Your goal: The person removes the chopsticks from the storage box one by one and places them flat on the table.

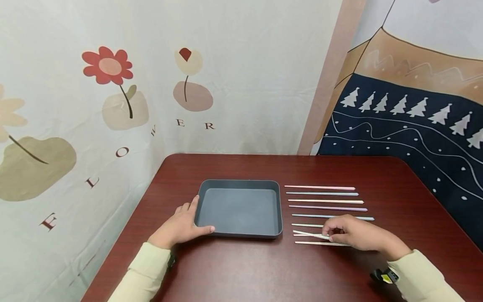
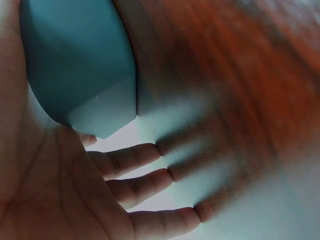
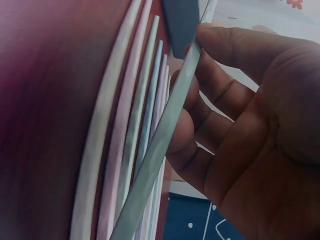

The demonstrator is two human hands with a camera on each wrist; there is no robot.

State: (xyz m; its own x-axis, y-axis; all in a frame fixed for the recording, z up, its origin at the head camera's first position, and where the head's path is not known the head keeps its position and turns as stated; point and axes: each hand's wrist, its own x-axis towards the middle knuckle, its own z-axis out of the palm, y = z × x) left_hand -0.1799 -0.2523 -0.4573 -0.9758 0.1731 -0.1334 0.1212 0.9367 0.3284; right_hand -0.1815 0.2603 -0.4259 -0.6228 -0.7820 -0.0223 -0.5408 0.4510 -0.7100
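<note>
A dark grey rectangular tray [image 1: 241, 212] lies on the table. My left hand [image 1: 178, 227] rests against its left side and near corner, thumb and fingers spread; in the left wrist view the fingers [image 2: 162, 222] are straight beside the tray's wall [image 2: 90, 65]. To the right of the tray, my right hand [image 1: 356, 235] pinches a pale green chopstick [image 3: 167, 127] between thumb and fingers, slightly raised and slanted over the others. Below it lie several chopsticks in a spaced row, among them a cream one [image 1: 317, 243] nearest me and a purple one [image 1: 328, 208]. The hand hides some of their right ends.
The reddish-brown table [image 1: 241, 272] meets a pale printed cloth [image 1: 256, 84] behind and at left. A dark blue cloth with white trees [image 1: 400, 130] hangs beyond its right edge. The row's farthest chopstick, a pink one [image 1: 320, 187], lies near the tray's far right corner.
</note>
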